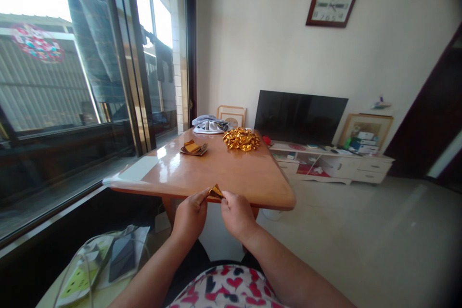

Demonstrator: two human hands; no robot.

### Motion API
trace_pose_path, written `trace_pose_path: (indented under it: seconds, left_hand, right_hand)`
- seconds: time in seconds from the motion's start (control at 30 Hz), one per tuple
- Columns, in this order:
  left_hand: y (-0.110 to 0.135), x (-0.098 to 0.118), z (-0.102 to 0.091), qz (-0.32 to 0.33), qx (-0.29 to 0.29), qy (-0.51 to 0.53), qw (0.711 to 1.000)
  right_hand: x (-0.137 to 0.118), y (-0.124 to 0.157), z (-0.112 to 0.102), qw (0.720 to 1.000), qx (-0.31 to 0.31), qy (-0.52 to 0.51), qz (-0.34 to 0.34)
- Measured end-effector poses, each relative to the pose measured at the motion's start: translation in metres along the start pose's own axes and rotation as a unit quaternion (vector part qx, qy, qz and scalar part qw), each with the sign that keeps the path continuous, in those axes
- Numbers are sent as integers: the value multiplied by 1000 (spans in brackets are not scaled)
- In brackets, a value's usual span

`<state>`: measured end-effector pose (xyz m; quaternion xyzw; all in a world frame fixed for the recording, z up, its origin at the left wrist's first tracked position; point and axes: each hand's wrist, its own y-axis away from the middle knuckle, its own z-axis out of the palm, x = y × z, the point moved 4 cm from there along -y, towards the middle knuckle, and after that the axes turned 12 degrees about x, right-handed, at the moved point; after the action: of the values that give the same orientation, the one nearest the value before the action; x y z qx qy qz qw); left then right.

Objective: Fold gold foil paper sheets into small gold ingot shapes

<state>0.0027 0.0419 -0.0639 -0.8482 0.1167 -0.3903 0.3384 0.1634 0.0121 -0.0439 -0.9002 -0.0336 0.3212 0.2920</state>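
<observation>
Between my two hands, at the near edge of the wooden table (224, 173), is a small piece of shiny gold foil paper (215, 192), partly folded. My left hand (193, 209) pinches its left end between thumb and fingers. The right end is gripped by my right hand (236, 214), its fingers curled. Farther up the table lies a stack of flat gold and brown paper sheets (194, 147). Beyond it to the right sits a heap of folded gold foil pieces (241, 139).
Folded cloth (209, 124) lies at the table's far end, and a white sheet (139, 169) at its left corner. A power strip (81, 274) and a phone (122, 256) rest at lower left. A television (299, 118) stands on a low white cabinet (339, 168).
</observation>
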Motion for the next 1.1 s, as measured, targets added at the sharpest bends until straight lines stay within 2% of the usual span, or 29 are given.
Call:
trace_pose_path:
  seconds: [0.23,0.4,0.57,0.73,0.83,1.0,1.1]
  left_hand:
    - [2,-8,3,-7,3,33,999]
    - [4,-8,1,11,29,61,998]
    - [3,-8,3,-13,54,93,994]
    - [2,-7,10,-7,40,131,991]
    - [3,1,7,28,33,122,992]
    - [7,26,-3,124,39,19,991]
    - [8,37,-8,152,39,-23,987]
  right_hand:
    - [8,-3,1,999,16,-40,1]
    - [16,-4,4,999,13,-38,4]
    - [20,-3,4,999,19,-45,-3]
    - [24,-2,4,998,20,-57,-6]
    - [29,-2,6,997,22,-80,-1]
    - [34,-2,9,992,1,-124,2]
    - [35,-2,10,989,-9,-150,-1]
